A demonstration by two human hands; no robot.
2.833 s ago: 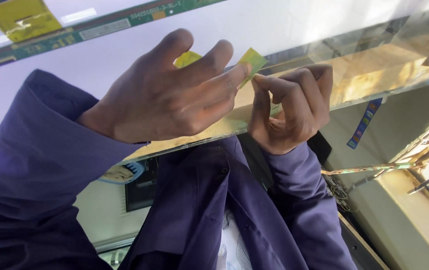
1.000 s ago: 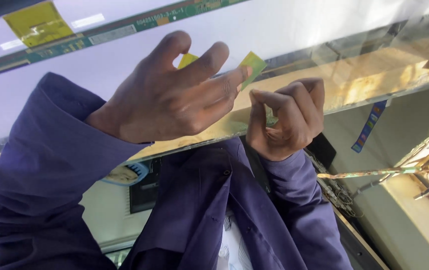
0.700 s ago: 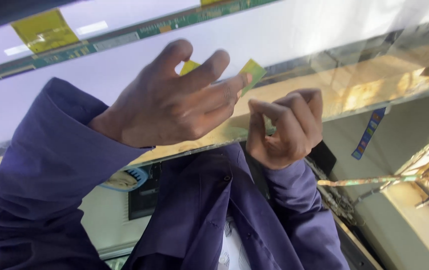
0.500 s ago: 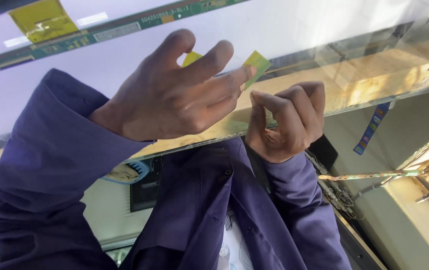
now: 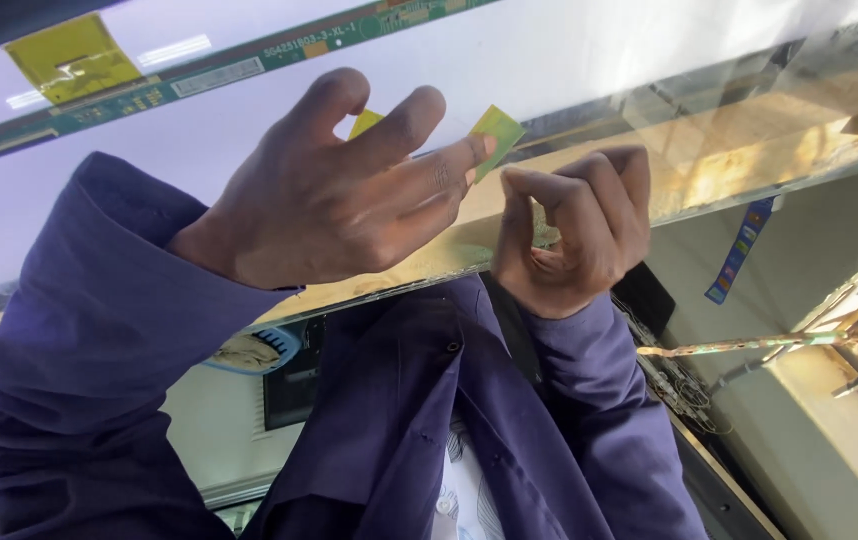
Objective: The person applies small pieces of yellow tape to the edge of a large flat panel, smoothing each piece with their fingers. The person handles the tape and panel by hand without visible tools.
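A large white display panel point(image 5: 569, 60) fills the top of the view, with a shiny gold-toned edge point(image 5: 749, 150). Two yellow-green flex tabs stick up behind my fingers: one point(image 5: 497, 128) at my fingertip, another point(image 5: 363, 122) between two fingers. My left hand point(image 5: 329, 200) is spread across the panel, its back toward me, one fingertip touching the right-hand tab. My right hand point(image 5: 574, 235) is curled, thumb and forefinger pinched together at the foot of that tab on the panel's edge. Both arms wear dark purple sleeves point(image 5: 89, 340).
A long green circuit strip point(image 5: 199, 72) runs along the panel's top left, with a yellow flex sheet point(image 5: 71, 58) above it. A blue patterned ribbon point(image 5: 739, 255) hangs at right. Thin metal rods point(image 5: 749, 348) and a pale ledge point(image 5: 849, 420) lie at lower right.
Hardly anything differs. Both hands stay at the same tab on the panel's edge; only the view shifts slightly.
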